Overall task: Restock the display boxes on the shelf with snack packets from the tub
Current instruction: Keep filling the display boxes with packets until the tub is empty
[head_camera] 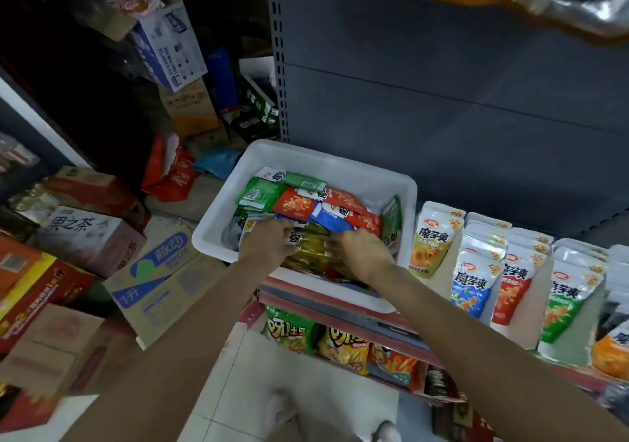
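Observation:
A white plastic tub (347,169) rests on the shelf's left end, filled with green, red, blue and yellow snack packets (299,200). Both my hands are down inside its near half. My left hand (263,241) and my right hand (364,251) press from either side against a bundle of yellow packets (311,249), fingers curled onto it. To the right of the tub stand the display boxes (439,271), with upright rows of white-topped packets in yellow (434,237), blue (473,281), red (512,285) and green (566,302).
Grey shelf back panel (442,84) rises behind the tub. The shelf below holds chip bags (340,343). Stacked cardboard cartons (102,271) crowd the floor at left. White floor tiles (272,373) and my shoes (282,411) show beneath.

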A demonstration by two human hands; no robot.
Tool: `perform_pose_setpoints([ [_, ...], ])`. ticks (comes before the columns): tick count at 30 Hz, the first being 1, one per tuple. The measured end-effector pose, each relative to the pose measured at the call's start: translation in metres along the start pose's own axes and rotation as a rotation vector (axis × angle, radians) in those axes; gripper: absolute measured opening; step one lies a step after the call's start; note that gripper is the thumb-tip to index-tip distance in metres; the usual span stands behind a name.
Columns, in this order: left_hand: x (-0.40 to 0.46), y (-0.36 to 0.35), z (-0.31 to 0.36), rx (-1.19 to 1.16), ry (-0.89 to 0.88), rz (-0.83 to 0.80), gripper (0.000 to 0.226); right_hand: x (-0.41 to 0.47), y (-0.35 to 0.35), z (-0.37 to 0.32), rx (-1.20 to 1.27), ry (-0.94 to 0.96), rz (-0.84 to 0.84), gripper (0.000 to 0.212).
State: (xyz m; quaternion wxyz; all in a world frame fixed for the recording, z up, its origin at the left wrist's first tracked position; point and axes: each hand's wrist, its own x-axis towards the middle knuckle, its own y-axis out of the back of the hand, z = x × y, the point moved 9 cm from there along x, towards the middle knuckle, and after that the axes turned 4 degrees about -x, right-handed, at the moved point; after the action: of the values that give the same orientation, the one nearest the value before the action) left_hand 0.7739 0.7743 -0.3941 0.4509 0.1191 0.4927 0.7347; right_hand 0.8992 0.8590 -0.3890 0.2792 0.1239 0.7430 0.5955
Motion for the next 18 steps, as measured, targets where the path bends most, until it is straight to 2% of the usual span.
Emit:
perform_pose_setpoints([
  [4,-0.01,0.025,0.006,-0.484,0.012,0.218,0.057,-0.012,0.033,0.025,0.408,-0.074,0.193,0.028],
  [6,-0.015,0.03,0.013,-0.639,0.036,0.274,0.058,-0.021,0.042,0.033,0.51,-0.087,0.218,0.029],
  [10,-0.016,0.034,0.038,-0.608,0.023,0.308,0.03,-0.039,0.043,0.052,0.732,-0.121,0.245,0.027],
  [13,-0.014,0.025,0.06,-0.771,-0.014,0.237,0.013,-0.05,0.046,0.072,0.777,-0.151,0.278,0.022],
  [15,-0.017,0.024,0.09,-0.787,-0.138,0.192,0.008,-0.058,0.054,0.084,0.781,-0.152,0.302,0.02],
  [18,-0.025,0.021,0.149,-0.638,-0.335,0.135,0.008,-0.072,0.078,0.102,0.868,-0.093,0.388,0.03],
])
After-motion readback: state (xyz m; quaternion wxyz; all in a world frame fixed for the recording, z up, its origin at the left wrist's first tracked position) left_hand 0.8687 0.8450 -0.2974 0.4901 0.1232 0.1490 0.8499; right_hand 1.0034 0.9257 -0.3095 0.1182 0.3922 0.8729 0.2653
